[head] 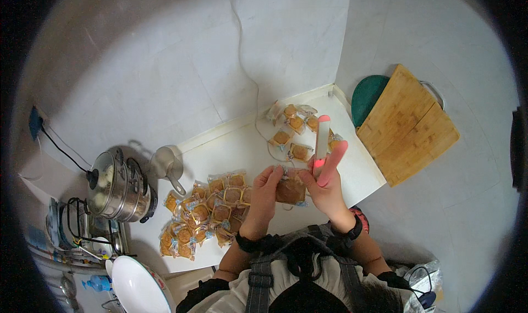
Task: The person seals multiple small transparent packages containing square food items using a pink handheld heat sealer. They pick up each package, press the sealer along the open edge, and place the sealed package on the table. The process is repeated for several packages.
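Observation:
Between my two hands is a clear plastic packet (290, 189) with a brown cake-like piece inside. My left hand (266, 187) pinches its upper left edge. The fingers of my right hand (324, 189) grip its upper right side, and the same hand also holds a pink-and-white handheld bag sealer (324, 144), its two arms spread apart. To the left lies a pile of individually wrapped small cakes (206, 208). Several more wrapped cakes (295, 123) lie beyond my hands near the wall.
A steamer pot (119, 185) with a glass lid and a clear jug (166, 164) stand at the left. A white basin (140, 286) is at the lower left. A wooden cutting board (408, 127) and a green round item (367, 96) are at the right. A cable (256, 90) runs down the wall onto the white counter (359, 181).

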A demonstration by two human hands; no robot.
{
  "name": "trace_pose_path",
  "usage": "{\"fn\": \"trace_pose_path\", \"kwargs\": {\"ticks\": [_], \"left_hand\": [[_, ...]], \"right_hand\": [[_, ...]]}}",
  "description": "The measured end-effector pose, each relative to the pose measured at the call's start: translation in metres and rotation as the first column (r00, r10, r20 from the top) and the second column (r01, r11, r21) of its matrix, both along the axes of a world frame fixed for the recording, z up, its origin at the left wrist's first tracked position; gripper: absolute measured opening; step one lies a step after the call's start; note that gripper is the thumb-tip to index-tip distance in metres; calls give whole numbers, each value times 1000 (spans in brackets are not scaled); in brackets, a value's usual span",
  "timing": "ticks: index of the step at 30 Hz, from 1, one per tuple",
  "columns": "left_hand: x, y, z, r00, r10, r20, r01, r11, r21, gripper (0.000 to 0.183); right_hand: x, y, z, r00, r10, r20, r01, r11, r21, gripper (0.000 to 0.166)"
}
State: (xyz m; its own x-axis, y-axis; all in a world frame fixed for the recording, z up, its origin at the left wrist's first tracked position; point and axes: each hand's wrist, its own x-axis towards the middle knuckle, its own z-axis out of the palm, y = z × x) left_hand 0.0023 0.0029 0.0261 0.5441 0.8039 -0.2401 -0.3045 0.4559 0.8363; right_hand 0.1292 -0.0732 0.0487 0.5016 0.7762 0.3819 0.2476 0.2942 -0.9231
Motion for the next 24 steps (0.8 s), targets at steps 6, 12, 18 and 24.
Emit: {"fn": "trace_pose_path", "kwargs": {"ticks": [6,12,18,24], "left_hand": [[5,-2,4,992,19,123,-36,989,141,22],[-2,-2,8,994,-43,99,27,988,151,23],[-2,-3,2,990,126,-68,-93,927,363,22],[-1,-6,10,974,211,-82,-164,907,387,19]], "right_hand": [[9,2,-10,941,62,-333,-101,990,-101,38],[11,2,-4,881,14,-473,-62,994,-85,38],[9,-3,3,862,-13,-507,-3,1000,-31,34],[9,-3,5,910,-49,-411,41,999,-29,35]]}}
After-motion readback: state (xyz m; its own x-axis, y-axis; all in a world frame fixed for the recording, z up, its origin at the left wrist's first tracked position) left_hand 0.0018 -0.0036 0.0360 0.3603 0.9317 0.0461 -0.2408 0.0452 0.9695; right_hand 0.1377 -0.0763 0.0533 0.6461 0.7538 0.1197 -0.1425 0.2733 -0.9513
